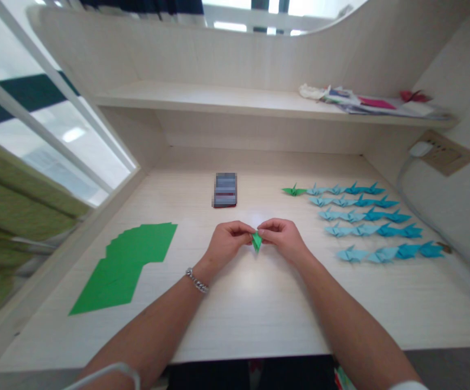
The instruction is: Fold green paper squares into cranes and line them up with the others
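Observation:
A small green folded paper (256,243) is held up over the middle of the desk, its narrow point facing me. My left hand (231,241) pinches its left upper edge between thumb and fingers. From the other side my right hand (280,236) grips the right upper edge in the same way. The fingertips hide the top of the paper. To the left lies a fanned stack of green paper sheets (124,271). On the right stand rows of light and darker blue paper cranes (356,216), with one green paper crane (294,190) at the left end of the back row.
A phone (225,190) lies beyond my hands. Papers and small items (373,103) rest on the shelf (218,100) above the desk. At the right wall, a white cable (411,203) runs from a plugged-in charger (420,149). Metal bars (47,119) border the left side.

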`<move>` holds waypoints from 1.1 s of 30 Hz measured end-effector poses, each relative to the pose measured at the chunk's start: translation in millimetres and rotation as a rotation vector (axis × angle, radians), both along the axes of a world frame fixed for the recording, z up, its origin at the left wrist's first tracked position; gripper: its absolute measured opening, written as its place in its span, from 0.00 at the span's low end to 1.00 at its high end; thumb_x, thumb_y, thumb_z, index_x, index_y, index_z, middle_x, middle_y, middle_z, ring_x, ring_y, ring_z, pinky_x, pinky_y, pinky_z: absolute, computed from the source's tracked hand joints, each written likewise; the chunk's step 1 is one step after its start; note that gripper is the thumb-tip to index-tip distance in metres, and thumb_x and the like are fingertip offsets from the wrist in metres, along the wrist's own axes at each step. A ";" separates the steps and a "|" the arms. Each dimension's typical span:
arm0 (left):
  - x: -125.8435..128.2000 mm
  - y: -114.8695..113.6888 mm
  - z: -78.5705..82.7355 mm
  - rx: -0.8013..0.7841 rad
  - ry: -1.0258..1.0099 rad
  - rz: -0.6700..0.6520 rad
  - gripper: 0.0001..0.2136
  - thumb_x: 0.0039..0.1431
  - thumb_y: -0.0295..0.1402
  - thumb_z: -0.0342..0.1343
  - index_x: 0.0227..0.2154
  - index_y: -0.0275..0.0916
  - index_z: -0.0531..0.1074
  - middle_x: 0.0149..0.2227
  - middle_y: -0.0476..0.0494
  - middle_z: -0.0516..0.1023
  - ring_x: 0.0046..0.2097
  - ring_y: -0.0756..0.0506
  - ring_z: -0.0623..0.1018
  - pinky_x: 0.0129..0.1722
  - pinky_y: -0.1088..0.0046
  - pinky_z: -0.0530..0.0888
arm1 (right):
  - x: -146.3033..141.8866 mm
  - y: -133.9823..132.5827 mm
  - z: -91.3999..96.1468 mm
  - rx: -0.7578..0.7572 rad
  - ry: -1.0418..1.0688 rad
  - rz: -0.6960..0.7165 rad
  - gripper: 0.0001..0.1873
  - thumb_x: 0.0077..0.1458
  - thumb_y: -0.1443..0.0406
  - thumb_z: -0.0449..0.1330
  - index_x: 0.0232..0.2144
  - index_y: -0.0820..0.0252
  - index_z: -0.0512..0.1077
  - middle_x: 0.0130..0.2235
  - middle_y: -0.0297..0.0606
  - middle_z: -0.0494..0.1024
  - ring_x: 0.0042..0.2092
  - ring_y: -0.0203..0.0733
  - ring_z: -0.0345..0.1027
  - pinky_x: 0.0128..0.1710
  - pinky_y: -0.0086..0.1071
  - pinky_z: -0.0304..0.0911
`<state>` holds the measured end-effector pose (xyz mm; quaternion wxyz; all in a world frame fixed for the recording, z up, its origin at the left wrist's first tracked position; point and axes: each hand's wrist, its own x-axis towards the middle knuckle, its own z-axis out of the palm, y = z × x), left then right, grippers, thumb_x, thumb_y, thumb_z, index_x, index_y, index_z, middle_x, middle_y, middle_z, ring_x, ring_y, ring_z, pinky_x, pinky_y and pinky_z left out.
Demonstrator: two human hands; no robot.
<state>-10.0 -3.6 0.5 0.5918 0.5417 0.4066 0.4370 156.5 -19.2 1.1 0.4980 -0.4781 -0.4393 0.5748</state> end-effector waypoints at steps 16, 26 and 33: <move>-1.2 0.5 -6.3 0.110 0.046 0.059 0.10 0.43 0.31 0.65 0.30 0.35 0.76 0.30 0.42 0.79 0.31 0.48 0.77 0.33 0.71 0.75 | 0.3 -1.0 0.4 0.179 -0.187 0.004 0.07 0.40 0.65 0.65 0.27 0.59 0.76 0.28 0.37 0.78 0.31 0.40 0.71 0.35 0.34 0.66; 1.6 -0.9 -3.2 0.076 -0.013 0.055 0.10 0.41 0.29 0.66 0.28 0.35 0.73 0.27 0.46 0.77 0.29 0.49 0.76 0.31 0.73 0.74 | -2.2 0.4 -0.9 0.096 -0.072 0.020 0.08 0.35 0.66 0.66 0.25 0.60 0.75 0.25 0.33 0.76 0.27 0.36 0.68 0.31 0.31 0.62; 2.6 -1.6 -5.1 0.091 -0.020 0.069 0.11 0.41 0.28 0.66 0.29 0.35 0.71 0.26 0.47 0.76 0.29 0.50 0.76 0.31 0.74 0.73 | -6.3 1.1 -1.2 0.111 -0.002 0.000 0.09 0.35 0.68 0.66 0.25 0.60 0.74 0.22 0.29 0.73 0.24 0.33 0.64 0.28 0.28 0.59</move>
